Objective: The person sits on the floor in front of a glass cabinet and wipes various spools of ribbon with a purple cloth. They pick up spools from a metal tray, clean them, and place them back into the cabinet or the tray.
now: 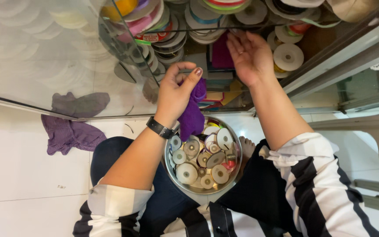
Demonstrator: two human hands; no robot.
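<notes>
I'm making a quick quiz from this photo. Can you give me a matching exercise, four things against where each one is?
Things:
1. purple cloth
2. right hand
3. metal bowl
4. purple rag

Places:
A. on the white floor by the glass door
B. on the person's lap, full of ribbon spools
C. pinched in the left hand
D. reaching into the cabinet shelf

Pairs: 1-C, 2-D, 3-B, 4-A
</notes>
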